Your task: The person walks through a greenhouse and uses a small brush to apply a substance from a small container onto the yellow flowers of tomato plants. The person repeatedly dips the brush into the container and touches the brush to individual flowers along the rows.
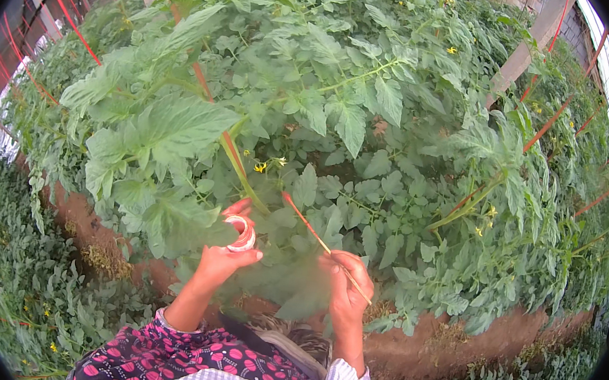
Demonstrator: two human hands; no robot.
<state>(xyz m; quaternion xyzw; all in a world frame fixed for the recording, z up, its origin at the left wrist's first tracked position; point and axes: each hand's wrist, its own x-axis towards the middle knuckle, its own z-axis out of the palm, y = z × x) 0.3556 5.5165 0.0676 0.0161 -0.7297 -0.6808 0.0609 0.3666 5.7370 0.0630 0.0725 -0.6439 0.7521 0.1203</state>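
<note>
My left hand (217,263) is curled round a small open container (247,239), whose white rim and inside are stained red. Between the fingers and thumb of my right hand (349,286) is a thin pale stick (323,244). Its far end is coated red and points up and left, apart from the container; whether it has bristles I cannot tell. Just beyond my hands, yellow tomato flowers (260,167) show beside a thick green stem (240,168). Large tomato leaves (163,128) hang over the area above my left hand.
Dense tomato plants (382,187) fill the ground before me. Red and orange strings (199,76) rise among them. A post (525,52) stands at the back right. Bare soil (420,358) runs along the row's near side, with more plants (20,249) at the left.
</note>
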